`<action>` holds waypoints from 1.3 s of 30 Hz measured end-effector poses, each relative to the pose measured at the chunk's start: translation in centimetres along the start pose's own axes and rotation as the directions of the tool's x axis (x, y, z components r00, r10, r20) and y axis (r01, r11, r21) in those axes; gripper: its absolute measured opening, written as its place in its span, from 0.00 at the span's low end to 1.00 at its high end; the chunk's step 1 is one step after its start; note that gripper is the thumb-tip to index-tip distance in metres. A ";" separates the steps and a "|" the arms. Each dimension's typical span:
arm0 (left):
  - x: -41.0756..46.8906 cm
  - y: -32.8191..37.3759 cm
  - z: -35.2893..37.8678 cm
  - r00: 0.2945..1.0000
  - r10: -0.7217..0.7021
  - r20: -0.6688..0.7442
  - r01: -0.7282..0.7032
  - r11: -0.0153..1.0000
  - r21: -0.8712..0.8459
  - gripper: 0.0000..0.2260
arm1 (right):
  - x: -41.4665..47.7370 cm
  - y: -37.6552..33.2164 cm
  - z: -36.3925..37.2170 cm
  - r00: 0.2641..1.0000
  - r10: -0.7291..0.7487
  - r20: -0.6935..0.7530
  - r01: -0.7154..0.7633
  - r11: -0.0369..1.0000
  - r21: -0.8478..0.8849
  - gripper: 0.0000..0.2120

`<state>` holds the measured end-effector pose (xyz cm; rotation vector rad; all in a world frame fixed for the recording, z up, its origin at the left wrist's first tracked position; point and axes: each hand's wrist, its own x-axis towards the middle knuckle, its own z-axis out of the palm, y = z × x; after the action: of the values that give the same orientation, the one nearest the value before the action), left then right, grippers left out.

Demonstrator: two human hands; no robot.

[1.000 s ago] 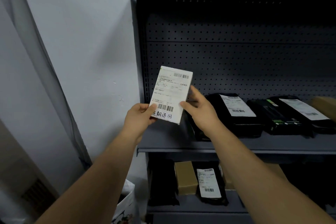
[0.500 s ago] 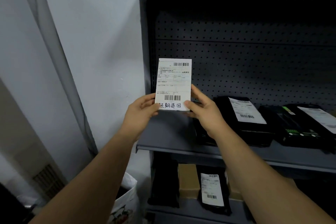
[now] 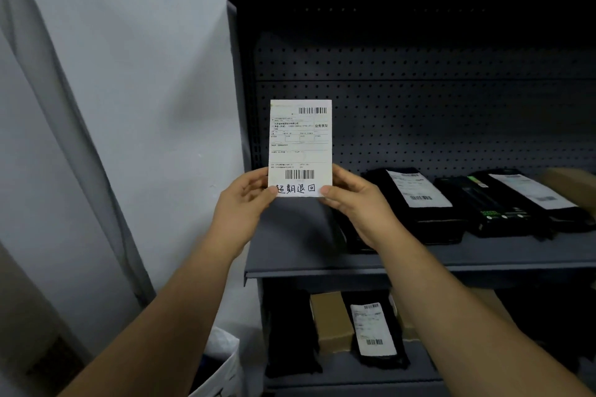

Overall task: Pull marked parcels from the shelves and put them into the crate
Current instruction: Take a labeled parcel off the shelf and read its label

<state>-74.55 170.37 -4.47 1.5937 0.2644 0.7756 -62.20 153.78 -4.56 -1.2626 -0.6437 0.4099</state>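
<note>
I hold a flat white parcel point(image 3: 300, 145) upright in front of the shelf's left end, its shipping label facing me with barcodes and handwritten characters along the bottom. My left hand point(image 3: 242, 203) pinches its lower left corner and my right hand point(image 3: 358, 203) pinches its lower right corner. Black parcels with white labels point(image 3: 416, 200) lie on the grey shelf point(image 3: 322, 264) to the right. No crate is in view.
Further black parcels point(image 3: 522, 203) and a brown box point(image 3: 574, 187) lie at the shelf's right end. The lower shelf holds a brown box point(image 3: 330, 319) and a labelled black parcel point(image 3: 374, 329). A white bag point(image 3: 222, 364) stands on the floor at the lower left, beside the wall.
The parcel went from tilted to upright and square to me, and both hands shifted to pinch its bottom corners. My view moved a little closer and to the left.
</note>
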 end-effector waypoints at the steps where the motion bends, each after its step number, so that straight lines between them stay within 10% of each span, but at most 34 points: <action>1: 0.2 0.1 -0.3 1.000 0.003 0.012 -0.004 1.000 0.001 0.14 | -0.2 -0.1 0.3 1.000 -0.001 -0.003 0.001 1.000 0.000 0.24; 19: -0.3 -2.6 0.4 0.921 0.210 0.328 -0.303 0.916 0.262 0.19 | -7.4 -1.6 -0.6 0.949 -0.036 -0.314 -0.039 0.972 -0.230 0.27; 39: -11.2 4.1 24.9 0.732 0.274 0.624 -0.524 0.812 0.257 0.20 | -25.7 -10.6 -21.3 0.807 -0.210 -0.552 0.047 0.954 -0.295 0.26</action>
<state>-68.73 143.42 -4.02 2.2665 -0.4076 0.5523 -68.49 119.35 -3.56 -1.4981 -0.2568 -0.1961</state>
